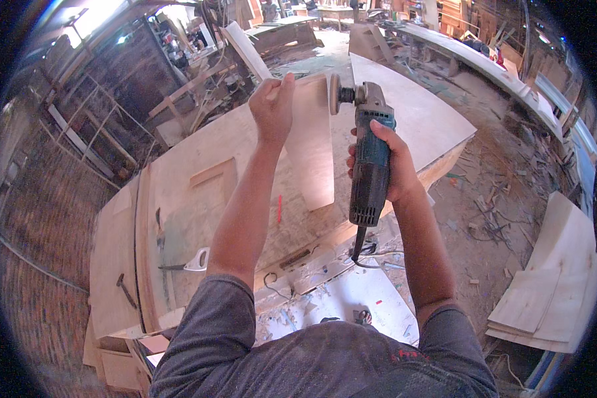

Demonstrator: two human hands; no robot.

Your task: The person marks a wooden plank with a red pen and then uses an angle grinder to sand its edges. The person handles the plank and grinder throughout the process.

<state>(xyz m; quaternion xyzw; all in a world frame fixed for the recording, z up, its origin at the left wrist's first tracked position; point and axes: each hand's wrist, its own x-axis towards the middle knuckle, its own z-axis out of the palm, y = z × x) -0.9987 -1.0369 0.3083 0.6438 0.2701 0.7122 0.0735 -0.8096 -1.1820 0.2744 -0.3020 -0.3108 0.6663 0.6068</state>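
Observation:
My right hand is wrapped around the body of an angle grinder, its cord hanging from the near end. The grinder's sanding disc faces left, right beside the far part of a thin plywood panel's right edge. Whether disc and edge touch, I cannot tell. At the panel's far left side, my left hand is closed on it, the fingertips mostly hidden. Under the panel spreads a large plywood-topped workbench.
A handsaw, a hammer, a red stick and an L-shaped wooden piece lie on the bench. A pale sheet covers its far right. Plywood sheets are stacked at right; offcuts litter the floor.

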